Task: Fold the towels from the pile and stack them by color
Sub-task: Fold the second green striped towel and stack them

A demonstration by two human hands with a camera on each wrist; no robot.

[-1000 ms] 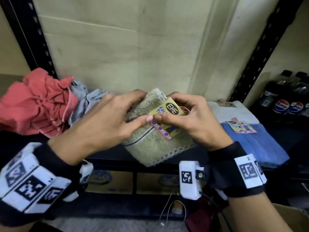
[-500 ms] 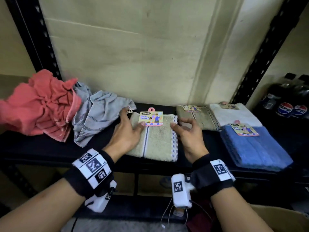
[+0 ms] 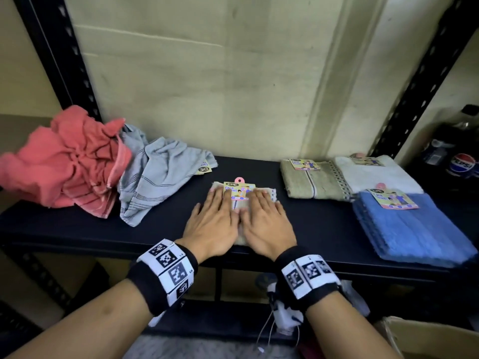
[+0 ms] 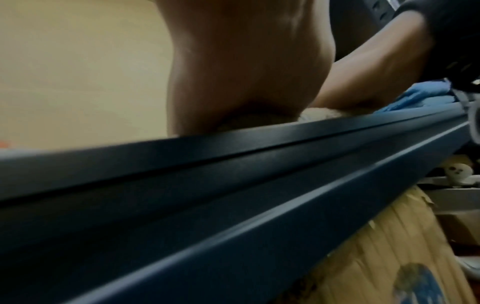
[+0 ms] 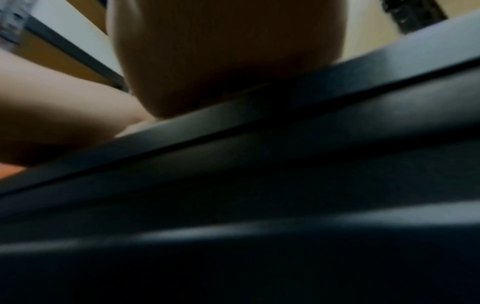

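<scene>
A folded beige towel [image 3: 271,194] with a yellow paper label [image 3: 239,189] lies mid-shelf. My left hand [image 3: 216,200] and right hand [image 3: 259,200] press flat on it side by side, fingers straight, covering most of it. On the left sits the unfolded pile: a crumpled red towel [image 3: 67,159] and a grey striped towel [image 3: 158,177]. On the right lie a folded beige towel [image 3: 311,185], a folded white towel [image 3: 375,174] and a folded blue towel [image 3: 414,229]. The wrist views show only palms from below, the beige towel's edge [image 4: 319,116] and the shelf lip [image 4: 233,164].
The black shelf [image 3: 324,229] runs in front of a cream wall, with black perforated uprights [image 3: 51,47] at both sides. Pepsi bottles [image 3: 461,161] stand at the far right. Cardboard boxes [image 4: 376,257] sit below the shelf.
A second ago both hands held the beige towel up by its label. They laid it on the shelf, and now both palms have moved onto it and press it flat.
</scene>
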